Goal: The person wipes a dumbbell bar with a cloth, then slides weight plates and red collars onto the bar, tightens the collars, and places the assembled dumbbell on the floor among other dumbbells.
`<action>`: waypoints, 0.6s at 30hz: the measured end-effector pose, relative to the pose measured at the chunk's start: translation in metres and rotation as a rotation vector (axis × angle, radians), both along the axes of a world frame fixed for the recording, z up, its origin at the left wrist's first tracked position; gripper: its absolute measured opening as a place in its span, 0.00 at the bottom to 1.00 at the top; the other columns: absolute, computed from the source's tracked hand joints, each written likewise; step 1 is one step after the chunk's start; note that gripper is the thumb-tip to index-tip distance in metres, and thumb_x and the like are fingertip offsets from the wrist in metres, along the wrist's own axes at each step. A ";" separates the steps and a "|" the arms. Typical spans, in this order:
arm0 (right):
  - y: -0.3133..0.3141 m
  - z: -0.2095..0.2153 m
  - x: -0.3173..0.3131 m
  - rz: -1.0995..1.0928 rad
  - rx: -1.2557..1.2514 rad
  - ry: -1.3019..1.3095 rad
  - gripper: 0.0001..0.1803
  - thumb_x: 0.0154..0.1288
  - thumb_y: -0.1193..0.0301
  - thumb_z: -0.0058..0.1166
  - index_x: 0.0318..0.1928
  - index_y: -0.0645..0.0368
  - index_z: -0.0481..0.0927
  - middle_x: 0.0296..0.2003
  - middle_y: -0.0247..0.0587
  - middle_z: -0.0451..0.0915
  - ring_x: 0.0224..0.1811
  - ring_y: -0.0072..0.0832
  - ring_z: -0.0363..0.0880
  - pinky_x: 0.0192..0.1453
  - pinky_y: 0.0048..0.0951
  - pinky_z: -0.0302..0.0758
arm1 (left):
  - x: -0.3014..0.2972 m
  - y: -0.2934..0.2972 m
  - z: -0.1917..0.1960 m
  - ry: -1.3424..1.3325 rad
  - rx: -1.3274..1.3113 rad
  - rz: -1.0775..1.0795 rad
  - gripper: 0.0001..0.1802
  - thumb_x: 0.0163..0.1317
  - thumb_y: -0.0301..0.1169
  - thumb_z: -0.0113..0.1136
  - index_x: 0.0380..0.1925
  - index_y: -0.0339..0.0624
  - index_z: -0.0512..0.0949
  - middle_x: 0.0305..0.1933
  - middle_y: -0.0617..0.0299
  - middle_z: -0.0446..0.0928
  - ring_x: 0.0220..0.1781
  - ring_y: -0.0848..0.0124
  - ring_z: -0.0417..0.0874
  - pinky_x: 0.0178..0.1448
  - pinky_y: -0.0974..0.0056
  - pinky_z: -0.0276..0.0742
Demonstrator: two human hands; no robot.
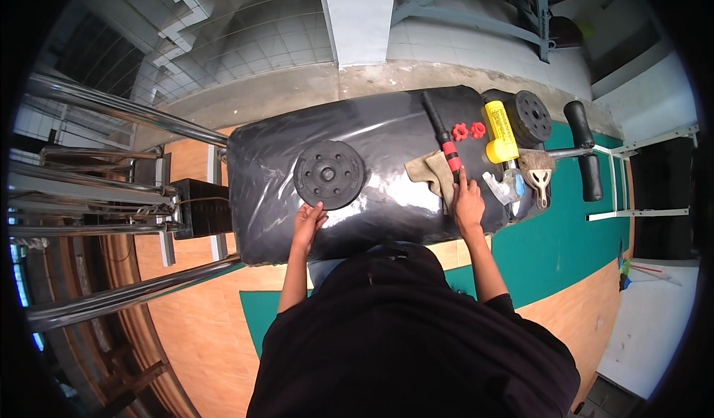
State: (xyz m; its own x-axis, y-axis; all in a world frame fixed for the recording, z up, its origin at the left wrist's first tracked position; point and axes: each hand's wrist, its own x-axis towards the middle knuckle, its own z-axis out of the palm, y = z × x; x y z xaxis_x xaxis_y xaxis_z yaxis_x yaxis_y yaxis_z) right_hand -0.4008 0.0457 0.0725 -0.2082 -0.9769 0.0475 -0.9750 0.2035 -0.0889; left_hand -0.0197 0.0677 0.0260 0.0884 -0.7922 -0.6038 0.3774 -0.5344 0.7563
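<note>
A black round weight plate with a ring of holes lies on the bench's shiny black plastic-covered pad. My left hand is closed on the plate's near edge, thumb on top. My right hand has its fingers stretched out, the fingertips touching the near end of a black dumbbell bar with red bands. Under that end lies a crumpled tan cloth, beside my right fingers. Two red star-shaped collar nuts sit right of the bar.
Further right are a yellow bottle, a clear spray bottle, a brush and a second weight plate. Black foam rollers stick out beyond them. Chrome rails flank the left end. A green mat covers part of the floor.
</note>
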 end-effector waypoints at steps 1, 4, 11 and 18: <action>0.000 -0.001 -0.001 -0.003 0.001 0.025 0.28 0.66 0.65 0.47 0.66 0.44 0.60 0.45 0.44 0.70 0.45 0.40 0.74 0.41 0.39 0.77 | 0.000 0.000 0.000 -0.004 0.010 0.005 0.11 0.61 0.35 0.61 0.36 0.47 0.69 0.34 0.71 0.73 0.39 0.78 0.77 0.46 0.70 0.78; -0.003 -0.004 -0.002 0.035 -0.042 0.064 0.26 0.64 0.71 0.46 0.64 0.46 0.64 0.52 0.48 0.68 0.49 0.43 0.71 0.47 0.39 0.75 | 0.000 0.001 0.000 -0.015 0.025 0.001 0.12 0.61 0.35 0.61 0.39 0.46 0.69 0.35 0.70 0.73 0.41 0.78 0.77 0.47 0.70 0.77; -0.004 -0.013 -0.003 0.072 -0.073 -0.008 0.21 0.63 0.74 0.44 0.58 0.49 0.72 0.58 0.51 0.64 0.58 0.47 0.65 0.57 0.40 0.70 | 0.001 0.000 -0.001 -0.033 -0.005 -0.037 0.13 0.61 0.38 0.61 0.38 0.45 0.69 0.37 0.69 0.74 0.42 0.77 0.77 0.48 0.70 0.76; 0.002 0.006 0.017 0.168 -0.330 -0.021 0.20 0.62 0.71 0.49 0.56 0.54 0.72 0.60 0.53 0.63 0.64 0.51 0.60 0.63 0.45 0.62 | 0.002 -0.001 -0.004 -0.045 0.002 -0.053 0.14 0.61 0.40 0.61 0.38 0.45 0.70 0.36 0.70 0.75 0.42 0.77 0.77 0.47 0.70 0.77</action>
